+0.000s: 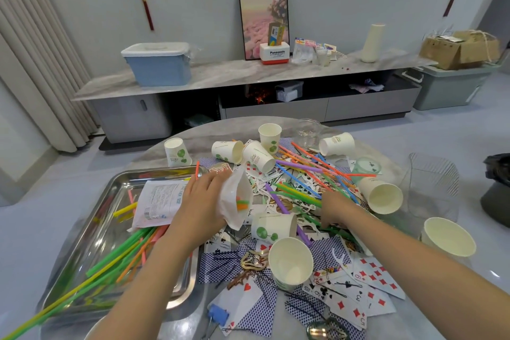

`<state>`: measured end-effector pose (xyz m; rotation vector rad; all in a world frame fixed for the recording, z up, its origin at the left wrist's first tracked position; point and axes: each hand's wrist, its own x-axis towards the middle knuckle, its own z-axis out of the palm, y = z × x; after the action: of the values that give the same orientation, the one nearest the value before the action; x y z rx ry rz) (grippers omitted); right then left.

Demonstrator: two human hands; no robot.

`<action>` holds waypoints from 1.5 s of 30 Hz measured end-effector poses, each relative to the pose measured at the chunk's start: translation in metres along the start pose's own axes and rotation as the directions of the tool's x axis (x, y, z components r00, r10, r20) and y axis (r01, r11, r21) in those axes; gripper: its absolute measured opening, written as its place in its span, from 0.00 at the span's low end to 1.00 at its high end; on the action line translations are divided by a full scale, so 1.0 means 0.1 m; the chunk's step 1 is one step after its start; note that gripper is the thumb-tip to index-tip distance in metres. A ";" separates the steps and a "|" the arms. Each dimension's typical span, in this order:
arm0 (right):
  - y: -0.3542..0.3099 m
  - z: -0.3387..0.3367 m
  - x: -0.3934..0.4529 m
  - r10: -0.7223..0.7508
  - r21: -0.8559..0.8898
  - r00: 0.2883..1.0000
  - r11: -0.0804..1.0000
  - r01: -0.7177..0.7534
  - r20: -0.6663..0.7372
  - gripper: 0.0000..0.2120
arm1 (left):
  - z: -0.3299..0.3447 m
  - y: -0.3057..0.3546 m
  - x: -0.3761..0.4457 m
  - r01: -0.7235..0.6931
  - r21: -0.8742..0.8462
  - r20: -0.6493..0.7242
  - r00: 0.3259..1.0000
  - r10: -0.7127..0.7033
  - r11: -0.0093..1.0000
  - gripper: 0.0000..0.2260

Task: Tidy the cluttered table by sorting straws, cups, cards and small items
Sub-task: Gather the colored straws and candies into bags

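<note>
My left hand (202,201) grips a white plastic straw wrapper bag (234,199) with orange and green straw ends showing at its mouth. My right hand (335,208) reaches down into the pile of coloured straws (303,174), fingers curled on green straws. Several paper cups lie about: one upright (291,261) near me, one on its side (273,228) between my hands, others tipped at the back (229,150). Playing cards (356,292) are scattered face up and face down. A steel tray (91,232) on the left holds long straws (121,254) and a printed packet (160,201).
A clear glass jar (309,132) stands at the table's far edge, and a clear plastic box (433,182) sits at the right. Hairpins, a blue binder clip (219,315) and hair clips (254,261) lie among the cards. A low cabinet (248,74) stands behind the table.
</note>
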<state>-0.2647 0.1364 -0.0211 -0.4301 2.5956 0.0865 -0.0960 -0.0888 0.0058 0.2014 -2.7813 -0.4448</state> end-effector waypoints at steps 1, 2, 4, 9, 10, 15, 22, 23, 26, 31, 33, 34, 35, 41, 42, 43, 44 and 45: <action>0.00 0.01 0.00 0.007 0.007 1.000 1.000 -0.007 0.015 0.14 | -0.01 0.01 0.00 0.003 -0.003 0.003 1.000 -0.003 1.000 0.37; 0.00 0.01 0.00 0.009 0.008 1.000 1.000 -0.009 0.022 0.16 | -0.01 0.01 0.00 0.007 -0.001 0.006 1.000 -0.007 1.000 0.37; -0.01 0.02 0.04 0.004 0.003 1.000 1.000 -0.004 -0.010 0.11 | -0.02 0.01 0.00 0.014 0.002 0.011 1.000 -0.014 1.000 0.38; -0.06 0.06 0.07 0.002 0.062 0.999 0.998 0.000 -0.034 0.12 | -0.02 -0.01 0.00 0.023 -0.016 -0.001 1.000 -0.023 1.000 0.38; -0.07 0.02 0.06 -0.002 0.093 1.000 0.996 0.005 -0.031 0.12 | -0.01 -0.02 0.00 0.030 -0.019 0.001 1.000 -0.030 0.999 0.38; -0.19 -0.32 0.10 -0.028 0.209 0.997 0.977 0.042 -0.070 0.10 | -0.01 -0.06 0.01 0.053 -0.032 0.004 0.999 -0.053 0.998 0.38; -0.50 -0.62 0.10 -0.037 0.355 0.994 0.932 0.073 -0.108 0.14 | -0.01 -0.11 0.02 0.055 -0.022 0.013 0.998 -0.055 0.998 0.39; -0.54 -0.65 0.11 -0.034 0.349 0.991 0.934 0.078 -0.130 0.14 | 0.00 -0.13 0.02 0.054 -0.025 0.010 0.998 -0.054 0.998 0.39; -0.62 -0.75 0.11 -0.038 0.400 0.986 0.911 0.102 -0.163 0.13 | -0.01 -0.14 0.02 0.058 -0.043 0.003 0.998 -0.058 0.997 0.39; -0.59 -0.87 0.06 -0.007 0.510 0.982 0.854 0.103 -0.188 0.12 | -0.03 -0.12 0.01 0.060 -0.043 0.005 0.998 -0.060 0.997 0.38; -0.55 -0.89 0.04 0.001 0.536 0.980 0.837 0.107 -0.198 0.14 | -0.03 -0.10 0.01 0.059 -0.036 0.008 0.998 -0.059 0.998 0.38; -0.54 -0.88 0.03 0.001 0.533 0.979 0.839 0.109 -0.202 0.14 | -0.04 -0.10 0.01 0.056 -0.035 0.007 0.998 -0.056 0.998 0.38; -0.51 -0.85 0.03 0.003 0.527 0.976 0.842 0.115 -0.218 0.15 | -0.04 -0.09 0.00 0.053 -0.038 0.005 0.999 -0.053 0.998 0.37; -0.41 -0.58 0.15 -0.026 0.591 0.959 0.783 0.194 -0.281 0.07 | -0.08 -0.04 0.00 0.051 -0.047 0.009 0.999 -0.051 0.998 0.39; -0.40 -0.54 0.17 -0.024 0.602 0.948 0.767 0.222 -0.318 0.06 | -0.08 -0.04 0.01 0.054 -0.040 0.016 0.998 -0.053 0.998 0.39; -0.39 -0.50 0.19 -0.022 0.608 0.936 0.755 0.245 -0.351 0.06 | -0.07 -0.05 0.01 0.056 -0.034 0.023 0.998 -0.055 0.998 0.39; -0.37 -0.47 0.20 -0.022 0.613 0.928 0.745 0.263 -0.371 0.06 | -0.06 -0.06 0.01 0.058 -0.031 0.026 0.998 -0.057 0.998 0.39; -0.34 -0.44 0.21 -0.026 0.617 0.924 0.737 0.275 -0.380 0.06 | -0.06 -0.06 0.01 0.058 -0.032 0.028 0.998 -0.058 0.998 0.40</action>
<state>-0.2920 0.0919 0.0075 -0.4087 2.6748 -1.0405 -0.0945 -0.0962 0.0093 0.2711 -2.7981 -0.5107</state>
